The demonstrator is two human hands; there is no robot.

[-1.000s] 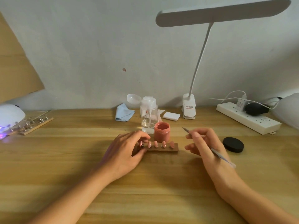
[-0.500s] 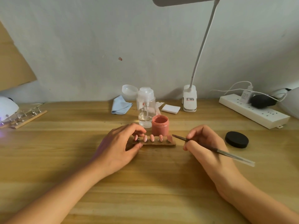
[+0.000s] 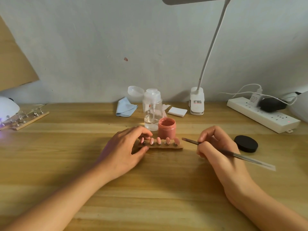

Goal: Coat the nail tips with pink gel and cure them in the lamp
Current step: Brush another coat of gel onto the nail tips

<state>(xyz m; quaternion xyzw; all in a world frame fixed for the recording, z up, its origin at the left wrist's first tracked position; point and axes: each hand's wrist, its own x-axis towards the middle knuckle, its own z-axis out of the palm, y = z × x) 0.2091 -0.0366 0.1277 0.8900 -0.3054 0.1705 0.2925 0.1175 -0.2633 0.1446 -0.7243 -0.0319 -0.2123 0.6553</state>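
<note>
A small wooden holder lies at the table's middle and carries several pink nail tips in a row. My left hand grips the holder's left end between fingers and thumb. Just behind the holder stands an open jar of pink gel. My right hand pinches a thin brush, whose tip points left and hovers just right of the last nail tip. The white curing lamp glows purple at the far left edge.
A second wooden holder with metal stands lies by the curing lamp. Behind the jar are a clear pump bottle, a blue cloth, white pads and a desk lamp's clip base. A black lid and power strip sit right.
My right hand turned the brush from pointing up and away to pointing left at the holder, and lowered it toward the rightmost nail tip. My left hand stayed on the holder.
</note>
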